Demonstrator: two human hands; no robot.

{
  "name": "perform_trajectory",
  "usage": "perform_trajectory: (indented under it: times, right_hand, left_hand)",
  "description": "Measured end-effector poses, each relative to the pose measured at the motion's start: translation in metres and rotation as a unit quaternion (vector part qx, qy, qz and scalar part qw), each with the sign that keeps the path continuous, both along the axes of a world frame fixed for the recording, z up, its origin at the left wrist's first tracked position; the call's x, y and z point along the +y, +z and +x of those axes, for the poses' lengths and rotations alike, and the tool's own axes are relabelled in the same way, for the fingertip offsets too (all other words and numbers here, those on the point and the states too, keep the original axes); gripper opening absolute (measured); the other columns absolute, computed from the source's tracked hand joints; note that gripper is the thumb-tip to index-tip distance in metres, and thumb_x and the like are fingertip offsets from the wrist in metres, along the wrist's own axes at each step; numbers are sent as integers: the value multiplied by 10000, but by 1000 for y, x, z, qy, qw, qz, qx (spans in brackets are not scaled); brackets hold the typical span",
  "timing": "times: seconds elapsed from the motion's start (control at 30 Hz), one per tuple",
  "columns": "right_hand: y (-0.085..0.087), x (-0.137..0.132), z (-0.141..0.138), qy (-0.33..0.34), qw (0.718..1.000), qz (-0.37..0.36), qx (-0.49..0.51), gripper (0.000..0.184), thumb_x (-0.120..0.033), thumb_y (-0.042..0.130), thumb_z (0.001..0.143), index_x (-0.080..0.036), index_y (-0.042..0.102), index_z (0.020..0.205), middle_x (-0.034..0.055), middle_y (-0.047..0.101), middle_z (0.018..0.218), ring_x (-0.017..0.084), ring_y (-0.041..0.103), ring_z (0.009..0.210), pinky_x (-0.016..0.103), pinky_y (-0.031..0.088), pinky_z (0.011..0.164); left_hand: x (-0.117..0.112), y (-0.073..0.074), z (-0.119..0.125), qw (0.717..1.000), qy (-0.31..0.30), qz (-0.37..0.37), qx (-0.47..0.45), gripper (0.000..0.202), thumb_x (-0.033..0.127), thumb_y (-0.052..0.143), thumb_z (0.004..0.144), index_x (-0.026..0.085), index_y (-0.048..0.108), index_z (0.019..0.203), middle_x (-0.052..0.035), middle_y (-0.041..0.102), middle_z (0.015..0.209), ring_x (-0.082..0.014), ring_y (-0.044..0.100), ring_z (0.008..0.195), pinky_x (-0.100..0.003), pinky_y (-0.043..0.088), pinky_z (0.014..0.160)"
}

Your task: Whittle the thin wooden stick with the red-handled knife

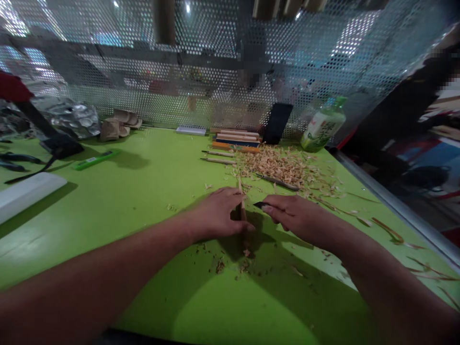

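Observation:
Near the middle of the green table, my left hand is closed on a thin strip of wood, thumb on the near part and fingers farther along. The strip points away from me, and part of it is hidden by the hand. Just to its right, my right hand grips a small dark-bladed knife; its handle is mostly hidden in the fingers. The blade's tip points left toward the strip and appears a little apart from it. Small wood crumbs lie on the table below the left hand.
A heap of wood shavings spreads behind my hands, with a slim dark tool at its front. Thin tools, stacked wood strips and a green bottle stand farther back. A perforated metal screen closes the rear.

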State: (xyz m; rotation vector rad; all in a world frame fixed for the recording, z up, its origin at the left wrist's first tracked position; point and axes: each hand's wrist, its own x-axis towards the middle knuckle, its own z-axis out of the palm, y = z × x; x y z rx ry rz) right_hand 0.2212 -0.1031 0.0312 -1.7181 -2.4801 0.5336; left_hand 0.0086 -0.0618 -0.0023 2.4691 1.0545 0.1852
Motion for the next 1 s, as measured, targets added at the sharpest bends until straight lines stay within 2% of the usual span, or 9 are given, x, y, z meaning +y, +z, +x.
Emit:
perform_trajectory:
  times: [0.1,0.2,0.33,0.57,0.8,1.0]
  right_hand:
    - [0,-1,-2,-19,996,26,-78,352,-405,323,974,-209,573,821,19,621,729,149,553,654,261,342,595]
    - [-5,-5,-13,-13,992,31,-121,342,-381,346,967,-205,571,780,1,583,634,123,496,552,244,265,516]
    - [-13,-10,-25,20,990,45,-132,335,-338,348,962,-198,579,763,-1,570,608,103,453,507,244,207,482]
    - [-21,-11,-24,9,989,66,-132,329,-326,347,966,-198,569,760,-4,554,596,93,395,480,259,188,481]
    - [-20,-9,-28,34,982,79,-166,294,-317,389,958,-205,564,749,0,554,596,104,393,487,273,166,488]
    - [-19,-8,-30,34,982,64,-172,286,-296,406,938,-209,558,712,-13,516,547,99,354,455,260,159,472]
  left_hand:
    - [-4,0,2,999,-21,0,24,911,696,575,717,189,358,1442,-123,276,1555,-322,239,1419,-485,219,1151]
    - [0,-4,1,999,-32,0,37,927,695,584,712,194,342,1453,-117,254,1565,-319,221,1426,-484,192,1162]
    - [5,-5,-1,998,-40,-10,38,933,699,586,713,196,336,1458,-124,269,1558,-318,235,1418,-500,201,1157]
    - [7,-3,-2,998,-50,-21,28,899,672,621,704,229,361,1442,-112,291,1548,-319,262,1404,-509,203,1154]
    - [8,-6,-1,998,-58,-7,33,858,608,643,718,218,368,1431,-123,306,1538,-316,270,1403,-492,204,1154]
    - [8,-6,-1,997,-64,-13,39,917,661,610,709,210,324,1454,-127,266,1558,-317,237,1419,-503,172,1158]
